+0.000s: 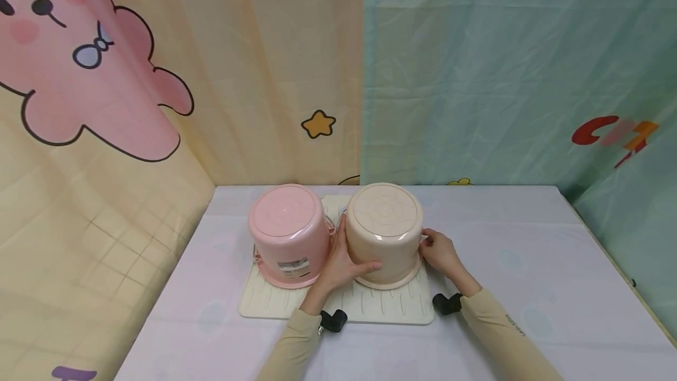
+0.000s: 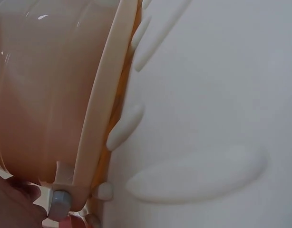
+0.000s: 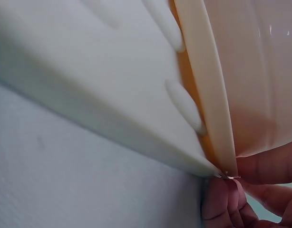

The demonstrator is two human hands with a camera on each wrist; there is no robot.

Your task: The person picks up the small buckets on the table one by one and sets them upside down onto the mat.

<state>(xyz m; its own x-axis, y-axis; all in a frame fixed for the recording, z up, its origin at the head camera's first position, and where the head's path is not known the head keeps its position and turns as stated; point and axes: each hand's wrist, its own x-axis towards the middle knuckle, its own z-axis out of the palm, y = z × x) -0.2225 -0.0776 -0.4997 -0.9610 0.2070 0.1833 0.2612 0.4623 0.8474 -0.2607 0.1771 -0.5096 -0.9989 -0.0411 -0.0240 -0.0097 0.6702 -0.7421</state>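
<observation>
A cream plastic bucket (image 1: 388, 240) stands upside down, its rim resting on a ribbed white mat (image 1: 388, 304). My left hand (image 1: 341, 257) holds its left wall, thumb across the front and fingers up the side between two buckets. In the left wrist view, fingertips (image 2: 32, 192) sit beside the grey handle knob (image 2: 60, 205) near the rim. On the opposite side my right hand (image 1: 441, 251) pinches the bucket's edge, where the right wrist view shows bent fingers (image 3: 222, 199) right at the rim (image 3: 217, 95).
A pink bucket (image 1: 288, 234), also upside down with a label (image 1: 294, 267) on its front, stands close on the left of the same mat. A pale cloth (image 1: 508, 287) covers the table. Printed curtains (image 1: 285, 75) hang behind and along the sides.
</observation>
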